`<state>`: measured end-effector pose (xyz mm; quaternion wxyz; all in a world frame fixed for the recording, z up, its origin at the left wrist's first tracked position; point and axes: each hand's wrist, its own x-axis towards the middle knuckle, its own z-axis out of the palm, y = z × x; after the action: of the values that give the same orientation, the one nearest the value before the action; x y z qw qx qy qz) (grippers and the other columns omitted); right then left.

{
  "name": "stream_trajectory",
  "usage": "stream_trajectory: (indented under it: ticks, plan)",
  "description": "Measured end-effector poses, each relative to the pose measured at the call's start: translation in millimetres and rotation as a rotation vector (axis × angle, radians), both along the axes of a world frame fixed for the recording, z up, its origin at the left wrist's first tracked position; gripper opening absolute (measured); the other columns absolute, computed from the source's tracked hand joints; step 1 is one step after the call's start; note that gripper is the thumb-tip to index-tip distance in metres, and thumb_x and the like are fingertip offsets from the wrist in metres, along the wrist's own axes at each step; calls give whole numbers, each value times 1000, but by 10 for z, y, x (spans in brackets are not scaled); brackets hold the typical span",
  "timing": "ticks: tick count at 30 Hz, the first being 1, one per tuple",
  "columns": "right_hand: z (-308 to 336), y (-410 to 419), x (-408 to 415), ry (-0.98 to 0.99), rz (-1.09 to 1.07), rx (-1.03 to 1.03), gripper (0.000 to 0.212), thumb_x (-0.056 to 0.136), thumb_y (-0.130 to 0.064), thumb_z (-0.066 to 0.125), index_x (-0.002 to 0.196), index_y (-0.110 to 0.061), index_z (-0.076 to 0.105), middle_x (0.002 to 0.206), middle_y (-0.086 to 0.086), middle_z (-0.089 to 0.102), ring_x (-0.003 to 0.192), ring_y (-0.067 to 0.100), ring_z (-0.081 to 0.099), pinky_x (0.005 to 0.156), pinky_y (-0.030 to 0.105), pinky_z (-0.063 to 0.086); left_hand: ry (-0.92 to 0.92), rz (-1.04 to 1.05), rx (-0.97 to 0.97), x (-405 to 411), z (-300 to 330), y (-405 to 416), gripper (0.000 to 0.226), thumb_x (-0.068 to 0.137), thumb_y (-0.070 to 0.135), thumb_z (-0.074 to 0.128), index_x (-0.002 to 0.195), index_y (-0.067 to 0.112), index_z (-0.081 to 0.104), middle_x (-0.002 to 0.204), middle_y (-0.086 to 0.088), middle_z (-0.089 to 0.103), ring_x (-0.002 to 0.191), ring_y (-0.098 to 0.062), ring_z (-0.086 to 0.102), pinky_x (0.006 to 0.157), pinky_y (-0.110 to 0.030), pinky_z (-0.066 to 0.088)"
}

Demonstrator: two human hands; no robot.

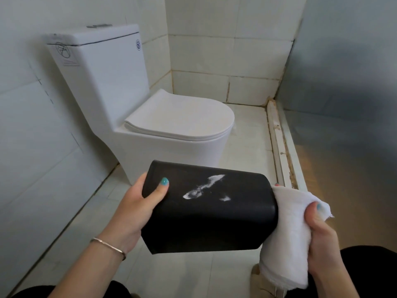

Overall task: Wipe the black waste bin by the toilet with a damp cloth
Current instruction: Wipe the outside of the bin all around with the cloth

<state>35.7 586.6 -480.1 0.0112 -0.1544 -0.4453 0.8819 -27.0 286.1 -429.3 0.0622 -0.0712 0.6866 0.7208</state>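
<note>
bin (210, 214): held on its side in the air, in front of the toilet (150, 117) | left hand (137, 209) grips its rim | right hand (322, 231) holds cloth (287, 229) on its base | looks light, stiff, smooth; may slip when wet, so hold the rim

Beyond the left hand (137, 209) the toilet (150, 125) stood in the way, with a wall (28, 125) close on its outer side. The bin (210, 211) filled the gap between both hands. Past the right hand (322, 239), open floor (253, 134) ran to a raised sill (279, 143).
</note>
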Motion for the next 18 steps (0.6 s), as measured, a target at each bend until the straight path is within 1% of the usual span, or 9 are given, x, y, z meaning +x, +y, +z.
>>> stream_trajectory:
  ticks: [2,4,6,7,8,10,12,15,18]
  plan:
    - [36,-21,9,-9,-12,7,70,17,-63,89,79,-31,81,93,5,77,79,20,75,57,34,60,28,2,-76,27,-36,-8,22,86,23,66,104,35,62,100,6,73,98,-17,68,81,-35,54]
    - [38,-36,12,10,-14,-10,51,34,-61,83,78,-33,80,92,2,77,78,17,75,55,31,59,72,-30,-214,28,-63,-49,37,86,24,66,120,31,53,109,6,68,105,-17,64,82,-31,54]
    - [15,-47,20,-2,-48,-9,38,53,-60,70,78,-33,80,92,2,77,77,17,75,54,30,59,148,-78,-271,30,-66,-74,69,88,22,64,144,39,28,123,20,55,111,-5,60,85,-19,51]
    - [17,-61,28,-4,-53,-12,39,52,-60,68,76,-32,81,90,4,77,75,17,75,52,29,58,181,-112,-232,41,-44,-72,80,89,18,63,146,47,15,128,29,48,112,3,58,86,-15,50]
    - [22,-75,34,-3,-53,-17,45,43,-62,72,75,-32,81,88,4,77,73,18,75,51,29,58,216,-151,-221,53,-23,-71,83,90,15,62,145,53,13,130,35,43,113,9,55,88,-12,49]
    - [38,-107,40,-1,-29,-13,58,27,-61,79,76,-31,81,89,5,77,75,18,75,51,28,58,300,-199,-305,44,-9,-87,66,90,9,62,138,48,39,130,31,49,117,4,54,87,-11,49]
    - [42,-120,47,-9,-22,-23,58,28,-58,80,79,-29,81,92,7,77,77,20,75,53,30,59,331,-156,-347,28,0,-93,47,87,6,65,120,38,61,121,16,62,111,-10,60,76,-12,52]
    - [36,-103,45,-14,-45,-25,56,35,-57,75,81,-27,81,90,8,77,74,21,75,52,31,59,275,-85,-305,31,-7,-88,37,79,14,74,109,36,68,111,13,66,100,-11,64,69,-13,53]
    - [49,-149,52,-68,-123,38,77,33,-64,83,96,-21,78,81,6,77,70,19,75,49,30,58,270,-22,-236,55,-7,-105,34,75,14,77,102,34,71,102,15,69,93,-3,65,64,-11,52]
